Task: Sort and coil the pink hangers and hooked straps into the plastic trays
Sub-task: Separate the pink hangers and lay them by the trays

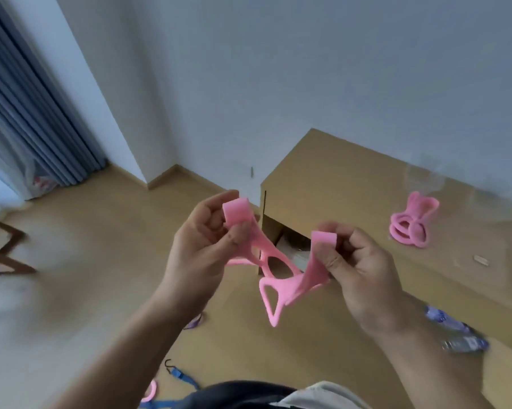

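Note:
I hold a soft pink hanger (274,278) in the air in front of me, bent into a U. My left hand (203,246) pinches its left end between thumb and fingers. My right hand (358,261) pinches its right end. Its triangular loop hangs down between my hands. A second folded pink hanger (411,225) lies on the wooden cabinet top (337,178) to the right. A blue hooked strap (181,376) lies on the floor by my legs, beside a pink piece (150,392). A clear plastic tray (443,178) sits blurred at the cabinet's back.
Plastic bottles (455,332) lie on the cabinet's near right part. A wooden chair frame (4,249) stands at the left. Blue curtains (27,98) hang in the far left corner. The cabinet's open side compartment (290,246) shows behind my hands.

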The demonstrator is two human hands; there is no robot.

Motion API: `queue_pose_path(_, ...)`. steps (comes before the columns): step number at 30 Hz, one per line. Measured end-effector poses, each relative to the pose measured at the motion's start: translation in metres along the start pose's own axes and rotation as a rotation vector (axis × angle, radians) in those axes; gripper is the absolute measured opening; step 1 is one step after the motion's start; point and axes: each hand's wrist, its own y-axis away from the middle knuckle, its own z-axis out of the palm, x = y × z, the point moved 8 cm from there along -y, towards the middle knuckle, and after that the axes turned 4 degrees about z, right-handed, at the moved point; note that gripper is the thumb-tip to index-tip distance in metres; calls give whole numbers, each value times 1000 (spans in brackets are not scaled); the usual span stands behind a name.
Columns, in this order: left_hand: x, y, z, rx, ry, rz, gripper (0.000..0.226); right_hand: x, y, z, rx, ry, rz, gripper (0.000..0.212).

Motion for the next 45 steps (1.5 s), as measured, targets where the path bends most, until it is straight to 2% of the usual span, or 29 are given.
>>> queue_pose_path(5, -23, -16, 85, -65, 64, -50, 30, -7, 11, -84, 117, -110, -6, 29)
queue_pose_path(7, -28, -20, 124, -80, 80, -37, 17, -9, 17, -119, 104, -181, -17, 25)
queue_pose_path(9, -29, -23, 165, -107, 89, -4, 17, -9, 22, -147, 46, -225, -23, 19)
queue_pose_path(11, -32, -25, 209, -167, 95, 9, 19, -5, 26, -172, 15, -185, -17, 16)
queue_pose_path(13, -38, -23, 254, -259, 117, -9, 21, 0, 26, -198, 54, -107, -24, 13)
queue_pose_path(16, -47, -18, 312, -404, 101, -15, 29, 3, 24, -232, 101, 31, -60, 18)
queue_pose_path(19, -59, -17, 349, -471, 118, -61, 36, 9, 24, -262, 113, 152, -37, 25)
queue_pose_path(22, -75, -20, 370, -493, 54, -114, 37, 20, 29, -292, 132, 127, 41, 26)
queue_pose_path(27, -106, -15, 396, -544, -103, -143, 24, 15, 34, -323, 212, 5, 27, 25)
queue_pose_path(29, -113, -15, 406, -554, -118, -125, 25, 15, 33, -330, 255, 32, 20, 22)
queue_pose_path(33, -123, -27, 418, -477, -113, -150, 32, 14, 30, -339, 336, 119, -30, 16)
queue_pose_path(35, -130, -36, 421, -429, -144, -178, 29, 17, 25, -344, 396, 139, -57, 21)
queue_pose_path(37, -135, -48, 422, -400, -158, -178, 24, 21, 19, -354, 481, 150, -44, 25)
queue_pose_path(39, -141, -62, 421, -389, -170, -178, 25, 26, 9, -366, 548, 171, -1, 20)
queue_pose_path(42, -153, -84, 424, -428, -132, -237, 26, 26, -11, -374, 591, 266, 26, 15)
queue_pose_path(45, -166, -108, 429, -415, 63, -375, 31, 22, -38, -370, 546, 346, 5, 13)
